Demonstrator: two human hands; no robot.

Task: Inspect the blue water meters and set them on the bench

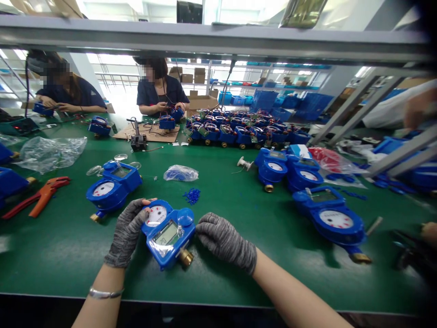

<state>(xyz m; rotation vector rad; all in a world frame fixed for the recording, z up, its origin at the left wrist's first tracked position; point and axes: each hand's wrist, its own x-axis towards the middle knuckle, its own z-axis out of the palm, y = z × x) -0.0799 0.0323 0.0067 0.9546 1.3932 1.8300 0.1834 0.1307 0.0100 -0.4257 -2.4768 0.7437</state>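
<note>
**A blue meter point(164, 237) in hand at the bench point(225, 182)**

Head view: the left hand point(127, 231) grasps the blue meter around its white dial point(156, 216). The right hand point(223, 239) has curled fingers beside the round cap point(185, 217); whether they pinch anything, I cannot tell. The blue meter is between both hands, near the front edge. Small blue pieces point(192, 196) lie just beyond.
</note>
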